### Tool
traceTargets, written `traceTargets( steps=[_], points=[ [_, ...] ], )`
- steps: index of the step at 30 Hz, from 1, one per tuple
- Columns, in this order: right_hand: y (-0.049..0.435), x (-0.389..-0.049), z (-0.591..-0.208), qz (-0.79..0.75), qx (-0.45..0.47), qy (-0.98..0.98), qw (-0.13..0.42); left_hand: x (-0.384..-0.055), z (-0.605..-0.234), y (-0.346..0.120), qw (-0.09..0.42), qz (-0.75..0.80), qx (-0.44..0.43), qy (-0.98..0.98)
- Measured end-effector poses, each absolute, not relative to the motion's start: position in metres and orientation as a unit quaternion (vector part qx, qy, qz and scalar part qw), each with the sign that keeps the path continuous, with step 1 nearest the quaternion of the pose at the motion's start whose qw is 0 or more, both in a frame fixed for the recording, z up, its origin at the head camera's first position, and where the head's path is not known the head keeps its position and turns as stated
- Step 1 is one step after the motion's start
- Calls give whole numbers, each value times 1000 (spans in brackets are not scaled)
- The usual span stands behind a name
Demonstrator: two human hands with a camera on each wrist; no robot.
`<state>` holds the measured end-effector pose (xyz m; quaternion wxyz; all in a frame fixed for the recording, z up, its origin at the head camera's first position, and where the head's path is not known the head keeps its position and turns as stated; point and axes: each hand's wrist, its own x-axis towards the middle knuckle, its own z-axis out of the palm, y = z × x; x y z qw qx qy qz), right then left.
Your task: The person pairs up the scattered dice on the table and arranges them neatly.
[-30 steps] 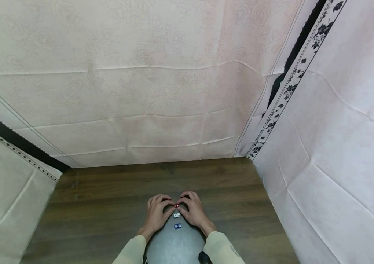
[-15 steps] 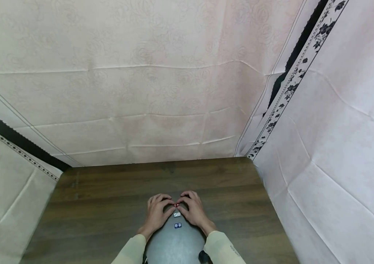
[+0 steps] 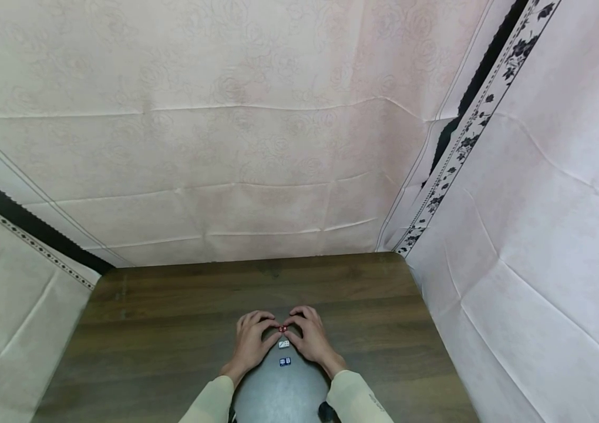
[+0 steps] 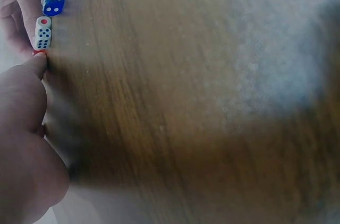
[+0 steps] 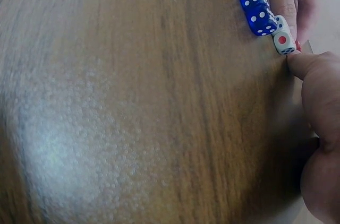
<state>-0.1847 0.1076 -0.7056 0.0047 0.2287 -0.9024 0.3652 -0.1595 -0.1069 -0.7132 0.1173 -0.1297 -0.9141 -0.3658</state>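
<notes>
Two small red dice (image 3: pixel 282 329) sit side by side where both hands meet, mostly covered by fingers in the wrist views. My left hand (image 3: pixel 249 339) pinches the left red die between thumb and forefinger. From the other side, my right hand (image 3: pixel 309 339) pinches the right one the same way. Just nearer to me, a pair of white dice (image 3: pixel 284 344) lies on the wooden table, showing a red one-spot in the left wrist view. Closer still is a pair of blue dice (image 3: pixel 285 362) with white spots, standing against each other in the right wrist view (image 5: pixel 259 14).
The brown wooden table (image 3: pixel 172 329) has rounded far corners, and a pale grey patch (image 3: pixel 281 393) shows between the forearms. Behind it hangs a light patterned cloth (image 3: pixel 199 147). Another white cloth (image 3: pixel 542 235) with a floral border hangs along the right side.
</notes>
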Motion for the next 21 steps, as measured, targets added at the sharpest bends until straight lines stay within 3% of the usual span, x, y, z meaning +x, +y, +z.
traceTargets(
  steps=[12,17,21],
  points=[
    [112,-187,-707,357,227,-906,6,-160,-714,-104,151,-349,-143,-914],
    [116,-185,-703,376,223,-899,1,-159,-713,-106,130,-354,-134,-916],
    [121,-180,-702,386,219,-896,31,-156,-711,-109,127,-353,-132,-918]
  ],
)
